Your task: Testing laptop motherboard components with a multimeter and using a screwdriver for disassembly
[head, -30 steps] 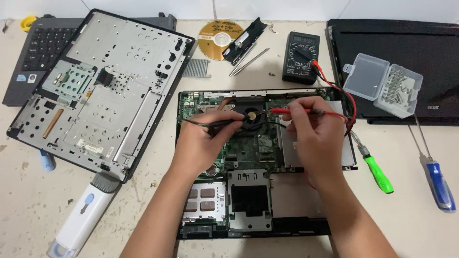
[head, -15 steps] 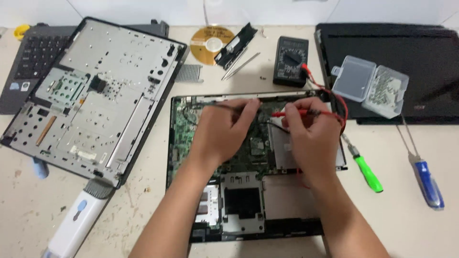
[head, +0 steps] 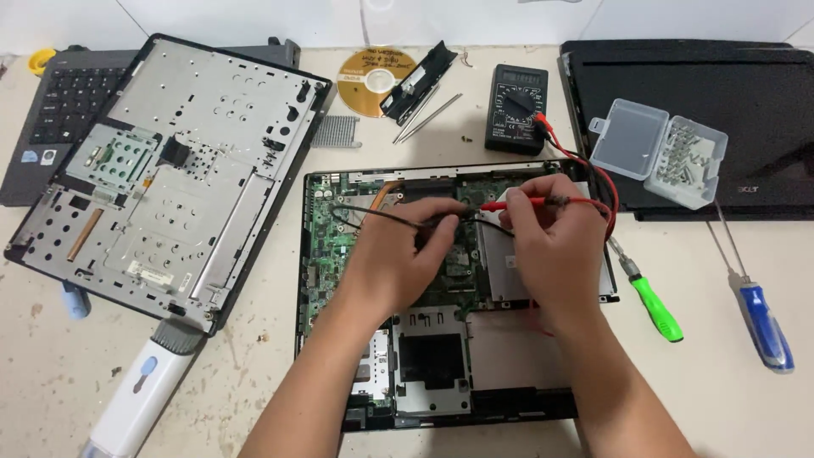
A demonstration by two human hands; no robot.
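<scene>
An opened laptop base with a green circuit board lies in front of me. My left hand pinches a black test probe over the board's middle. My right hand pinches a red test probe, its tip pointing left toward the black one. Red and black leads run up to a black multimeter behind the board. Both probe tips meet near the board's centre, partly hidden by my fingers.
A removed laptop cover lies at left over a keyboard. A gold disc, a clear screw box, a black laptop lid, a green screwdriver, a blue screwdriver and a white brush tool surround the board.
The view has shifted slightly, so everything sits a bit lower and rightward in frame. Both hands stay on the probes, which shifted slightly over the board's centre.
</scene>
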